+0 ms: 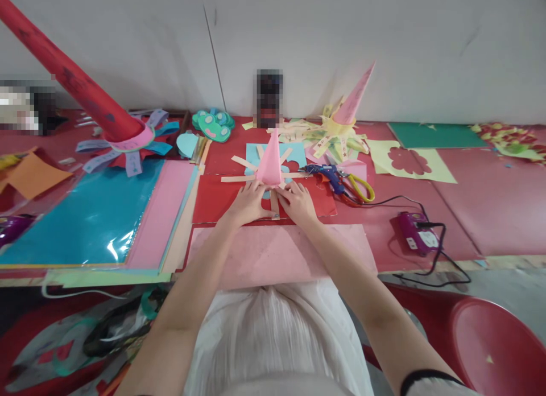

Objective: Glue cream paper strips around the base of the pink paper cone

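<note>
A pink paper cone (270, 165) stands upright in front of me, with narrow cream paper strips (237, 179) spreading out from its base. My left hand (251, 205) grips the left side of the base, its thumb reaching over the strip nearest me. On the other side, my right hand (299, 201) has its thumb and fingers drawn together at the lower right edge of the cone. The fingertips partly hide the base. Under the cone lie light blue paper (300, 150) with cut-outs and a red sheet (213, 205).
A blue glue gun (330, 177) and yellow-handled scissors (360, 188) lie to the right, near a purple power box (416, 234) with black cords. Finished-looking cone pieces, one red (85, 80) and one pink (355, 100), stand behind. Blue plastic-covered sheets (98, 214) lie left.
</note>
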Tool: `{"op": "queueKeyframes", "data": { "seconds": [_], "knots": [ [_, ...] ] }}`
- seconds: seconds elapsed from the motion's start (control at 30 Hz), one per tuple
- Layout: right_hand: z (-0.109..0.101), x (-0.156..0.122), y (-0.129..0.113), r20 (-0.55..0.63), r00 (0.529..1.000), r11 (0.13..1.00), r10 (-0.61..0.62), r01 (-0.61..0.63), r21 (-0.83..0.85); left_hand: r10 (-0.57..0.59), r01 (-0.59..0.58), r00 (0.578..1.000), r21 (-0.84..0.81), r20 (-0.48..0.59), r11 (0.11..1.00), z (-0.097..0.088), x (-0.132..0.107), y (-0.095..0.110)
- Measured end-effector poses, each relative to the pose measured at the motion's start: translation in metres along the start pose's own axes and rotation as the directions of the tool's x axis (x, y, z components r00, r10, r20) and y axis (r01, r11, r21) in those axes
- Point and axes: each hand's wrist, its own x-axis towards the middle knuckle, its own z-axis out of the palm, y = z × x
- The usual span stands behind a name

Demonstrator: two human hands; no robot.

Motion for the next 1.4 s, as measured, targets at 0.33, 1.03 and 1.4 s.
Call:
{"op": "queueKeyframes", "data": {
  "seconds": [0.33,1.03,1.4],
  "knots": [
    [-0.0002,-0.0004,-0.0014,0.014,1.0,1.0,-0.021,0.021,-0.019,0.006,-0.006,0.996,0.002,-0.09,1.0,0.0093,0.0056,-0.0067],
    [0.0043,0.0005,0.0004,0.032,0.999,0.999,-0.006,0.008,-0.045,0.021,-0.019,0.997,0.026,-0.072,0.999,0.0076,0.0044,-0.0051],
    [0.0011,0.0011,-0.0025,0.033,0.999,1.0,0.003,-0.003,-0.029,0.011,-0.01,0.996,0.014,-0.083,1.0,0.0091,0.0051,-0.0069]
  ]
}}
